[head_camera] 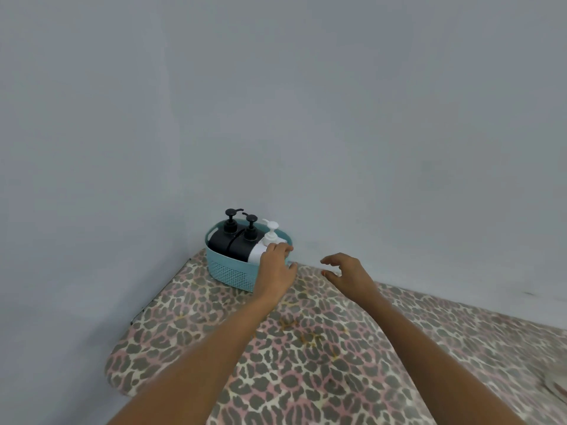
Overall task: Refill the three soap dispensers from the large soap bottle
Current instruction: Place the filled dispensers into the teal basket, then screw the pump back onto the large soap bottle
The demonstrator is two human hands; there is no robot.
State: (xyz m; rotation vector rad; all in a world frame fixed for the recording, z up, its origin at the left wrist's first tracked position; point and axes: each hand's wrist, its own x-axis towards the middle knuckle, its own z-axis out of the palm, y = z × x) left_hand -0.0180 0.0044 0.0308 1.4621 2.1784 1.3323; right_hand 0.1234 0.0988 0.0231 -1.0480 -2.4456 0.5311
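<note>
A teal plastic basket point(228, 269) stands in the far corner of the table, against the wall. In it stand two black pump dispensers point(220, 237) point(242, 245) and one white pump dispenser point(257, 251). My left hand point(276, 268) reaches over the basket's right end, its fingers curling at the rim beside the white dispenser; whether they grip the rim is hidden. My right hand point(346, 274) hovers open above the table, a little right of the basket, fingers loosely spread. No large soap bottle is in view.
The table carries a leopard-print cover point(306, 348) and ends at a rounded left edge point(113, 363). Plain grey walls stand close behind and to the left. A pale object point(557, 388) shows at the right border.
</note>
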